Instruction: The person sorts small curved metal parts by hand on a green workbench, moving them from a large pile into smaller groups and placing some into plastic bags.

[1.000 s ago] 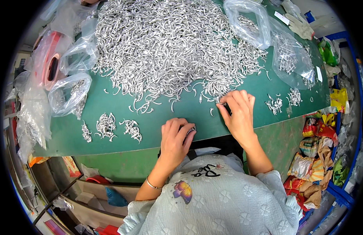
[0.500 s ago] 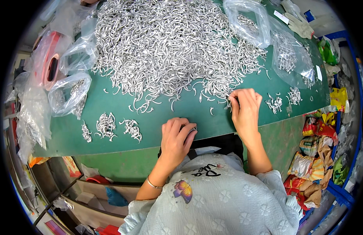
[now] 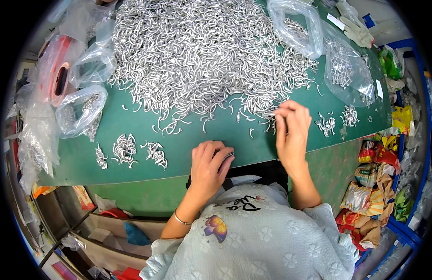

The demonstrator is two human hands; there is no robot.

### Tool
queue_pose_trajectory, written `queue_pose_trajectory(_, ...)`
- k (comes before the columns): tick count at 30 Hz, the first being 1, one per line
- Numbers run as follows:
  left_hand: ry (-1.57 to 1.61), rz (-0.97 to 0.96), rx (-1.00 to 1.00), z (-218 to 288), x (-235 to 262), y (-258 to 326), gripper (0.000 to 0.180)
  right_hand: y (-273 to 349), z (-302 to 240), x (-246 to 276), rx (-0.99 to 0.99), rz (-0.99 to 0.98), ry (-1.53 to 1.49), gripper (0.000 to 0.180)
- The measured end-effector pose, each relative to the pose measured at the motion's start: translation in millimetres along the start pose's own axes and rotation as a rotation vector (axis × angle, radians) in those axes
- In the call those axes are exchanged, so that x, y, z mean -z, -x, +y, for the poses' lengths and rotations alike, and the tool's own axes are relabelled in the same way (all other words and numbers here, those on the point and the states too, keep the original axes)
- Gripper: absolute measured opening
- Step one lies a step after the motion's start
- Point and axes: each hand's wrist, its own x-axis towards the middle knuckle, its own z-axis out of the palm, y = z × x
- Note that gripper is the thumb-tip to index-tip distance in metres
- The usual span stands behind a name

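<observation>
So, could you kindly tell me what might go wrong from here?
The large heap of silvery pieces has a loose edge beside the right hand, which might scatter some. Three small piles at left lie near the front edge of the green table, so a knock could send pieces off. The left hand, curled around something silvery near that edge, might let it drop.

Between my left hand (image 3: 208,162) and right hand (image 3: 294,129), the desk (image 3: 253,151) lies mostly bare along its near edge, one loose piece (image 3: 251,133) dotting my way. Toward the far edge the big heap (image 3: 202,56) blocks me. Three small piles (image 3: 125,150) obstruct the near left; two little clusters (image 3: 326,124) and a clear bag (image 3: 353,88) crowd the right end.
</observation>
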Motion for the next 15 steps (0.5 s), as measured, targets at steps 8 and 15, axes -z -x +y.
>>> queue_pose_trajectory(8, 0.085, 0.056, 0.083, -2, -4, 7, 0.045, 30, -41, -32, 0.117, -0.306, -0.294, 0.009)
queue_pose_trajectory(15, -0.081, -0.01, 0.009, 8, 2, -5, 0.043, 1, -6, -4, 0.09, -0.124, -0.063, 0.02)
